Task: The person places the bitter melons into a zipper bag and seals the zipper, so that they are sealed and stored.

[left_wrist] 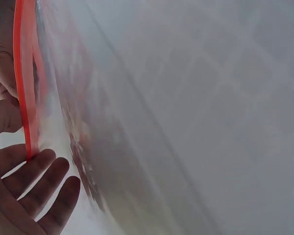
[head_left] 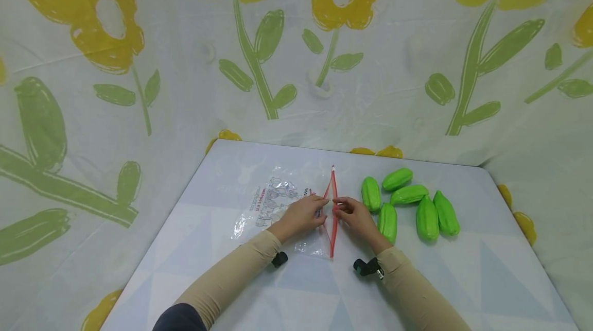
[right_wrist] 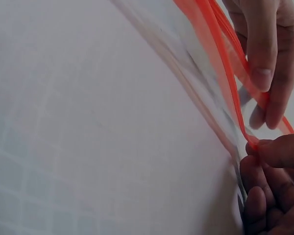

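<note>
A clear plastic bag [head_left: 273, 205] with printing lies flat on the table [head_left: 486, 279]; its red zip strip [head_left: 333, 218] runs away from me and is parted at the far end. My left hand [head_left: 319, 203] pinches the left lip of the strip and my right hand [head_left: 337, 206] pinches the right lip, fingertips almost meeting. In the right wrist view the right fingers [right_wrist: 269, 152] curl on the red strip [right_wrist: 220, 54], with the left fingers [right_wrist: 262, 49] above. The left wrist view shows the red strip [left_wrist: 25, 98] beside the left fingers [left_wrist: 36, 183].
Several green, chayote-like fruits [head_left: 426, 218] lie in a loose group just right of my right hand, the nearest fruit [head_left: 387, 222] beside the wrist. A flower-print cloth [head_left: 139, 89] surrounds the table. Black wrist cameras [head_left: 366, 267] sit on both forearms.
</note>
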